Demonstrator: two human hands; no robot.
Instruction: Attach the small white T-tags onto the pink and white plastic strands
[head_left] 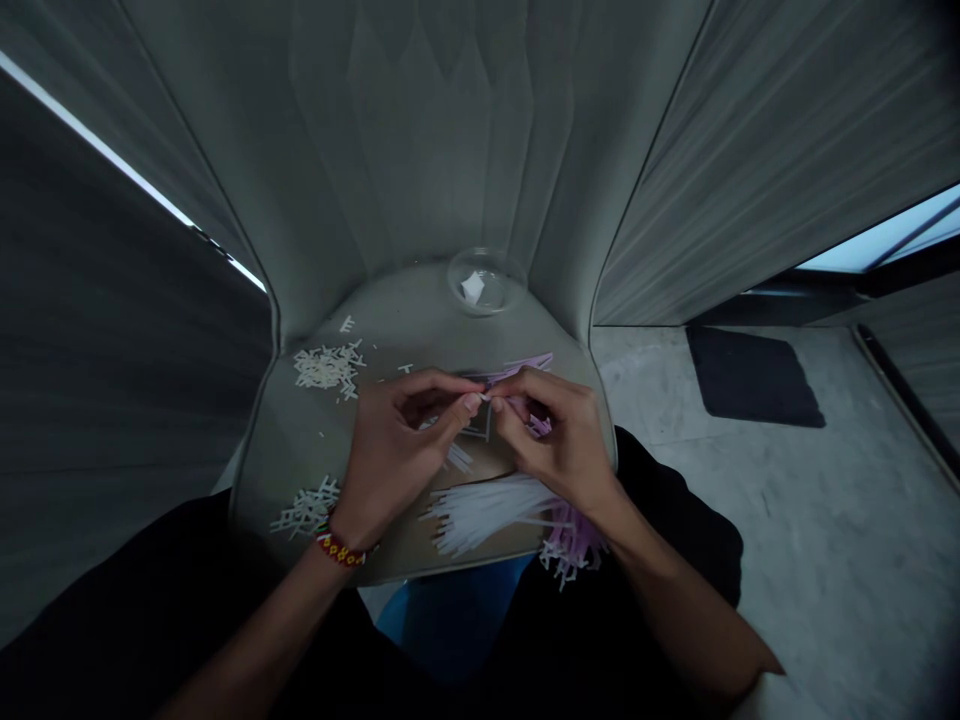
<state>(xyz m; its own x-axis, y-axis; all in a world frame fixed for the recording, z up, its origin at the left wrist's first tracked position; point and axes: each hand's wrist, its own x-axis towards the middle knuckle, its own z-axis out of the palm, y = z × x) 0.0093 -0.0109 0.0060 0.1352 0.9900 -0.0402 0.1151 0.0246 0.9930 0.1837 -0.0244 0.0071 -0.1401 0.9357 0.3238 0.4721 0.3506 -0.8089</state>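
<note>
Both hands meet over the seat of a padded chair (420, 335). My left hand (409, 430) is closed in a pinch, thumb against forefinger, on a small white plastic piece (484, 397). My right hand (559, 425) pinches a thin lilac stick right beside it; the fingers cover most of both. Under and behind the right hand lie loose lilac sticks (540, 362). Nearer me is a bundle of long white sticks (487, 510). Lilac sticks with white branched ends (570, 550) lie below the right wrist.
Small white branched pieces are heaped at the seat's left (328, 368), with another heap (306, 508) by my left wrist. A clear round bowl (510, 292) holding a white scrap stands near the backrest. A dark mat (754, 377) lies on the floor to the right.
</note>
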